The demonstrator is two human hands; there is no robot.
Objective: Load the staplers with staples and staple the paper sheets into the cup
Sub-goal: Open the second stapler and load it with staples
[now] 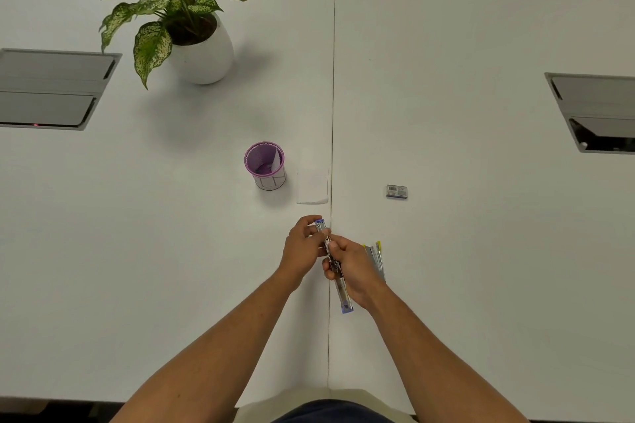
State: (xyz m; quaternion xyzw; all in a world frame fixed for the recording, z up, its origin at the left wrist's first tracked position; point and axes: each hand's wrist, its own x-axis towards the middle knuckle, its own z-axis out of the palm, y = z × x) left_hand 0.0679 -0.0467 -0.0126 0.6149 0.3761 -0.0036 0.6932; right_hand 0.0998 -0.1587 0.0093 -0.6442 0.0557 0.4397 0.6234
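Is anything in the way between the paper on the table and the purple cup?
No, nothing visible. The paper sheet lies flat right beside the purple cup, with only bare table between them. Both hands, left hand and right hand, hold the open stapler nearer the person.

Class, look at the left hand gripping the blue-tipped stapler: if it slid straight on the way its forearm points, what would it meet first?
Probably the paper sheet. The left hand points up and slightly right; the purple cup sits left of that line, though depth is unclear.
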